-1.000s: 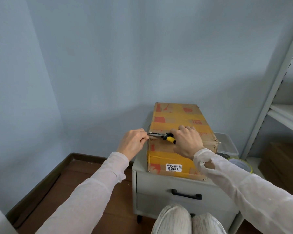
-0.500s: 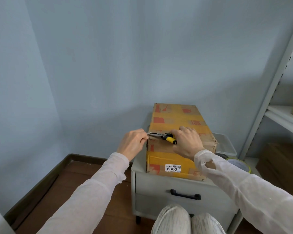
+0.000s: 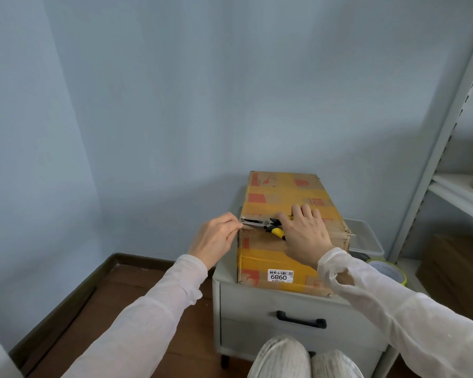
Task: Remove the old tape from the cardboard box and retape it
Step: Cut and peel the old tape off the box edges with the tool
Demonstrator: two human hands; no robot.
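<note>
While the cardboard box (image 3: 284, 249) sits on the surface (image 3: 225, 270) of a small drawer cabinet, covering most of it from front edge to back edge, both hands work at its top face near the left edge.

Right hand (image 3: 305, 236): lies over the box top, fingers (image 3: 302, 212) reaching forward, thumb side clamped on a yellow-handled tool (image 3: 276, 231). The tool's metal nose points toward the surface's left edge.

Left hand (image 3: 216, 240): fingers drawn together in a pinch at the box's upper left edge, right at the tool's nose. What they pinch is a pale strip (image 3: 247, 220). Detail is poor there, so it is possibly a lifted end of tape, possibly the tool tip itself; cannot tell which.

Progress, as judged: early in the removal step. Old tape (image 3: 281, 192), yellow, bands the top in several places and wraps down the front face above the white label (image 3: 280, 276). No band looks peeled away. Flaps appear closed. Only the one spot at the left edge is being worked.

Left to do:
- Free and pull off each yellow band, top and sides.
- Lay new tape across the box.

A tape roll (image 3: 388, 271) sits low beside the cabinet's right side, off the surface, well apart from both hands. A clear tub (image 3: 363, 238) stands behind the box's right side, not involved.
</note>
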